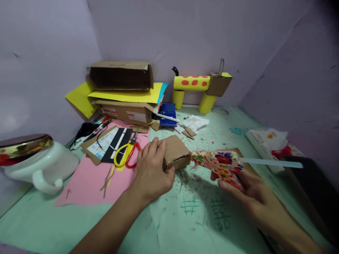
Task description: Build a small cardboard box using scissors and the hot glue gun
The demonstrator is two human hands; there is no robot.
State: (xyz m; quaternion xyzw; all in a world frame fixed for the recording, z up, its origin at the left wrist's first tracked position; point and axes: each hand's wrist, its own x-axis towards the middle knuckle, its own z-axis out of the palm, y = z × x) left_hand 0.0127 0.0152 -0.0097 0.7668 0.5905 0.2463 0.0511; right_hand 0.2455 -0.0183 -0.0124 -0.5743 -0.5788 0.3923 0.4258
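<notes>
My left hand (152, 169) is closed round the left side of a small brown cardboard box (176, 150), which rests on the table. In my right hand (251, 194) is a glue gun (219, 164) with a bright floral pattern, a long translucent glue stick (275, 162) poking out of its back end. The gun's nozzle points left and meets the right edge of the box, or comes very close to it. Left of my left hand lie scissors (127, 155) with one yellow and one red handle.
Behind stands a yellow cardboard animal (192, 83) with red spots. Stacked boxes (120, 67) and yellow sheets (124, 95) are at the back left. Pink paper (90, 190) and a white pot (53, 165) lie left; a white packet (265, 144) and a dark object (309, 190) sit right.
</notes>
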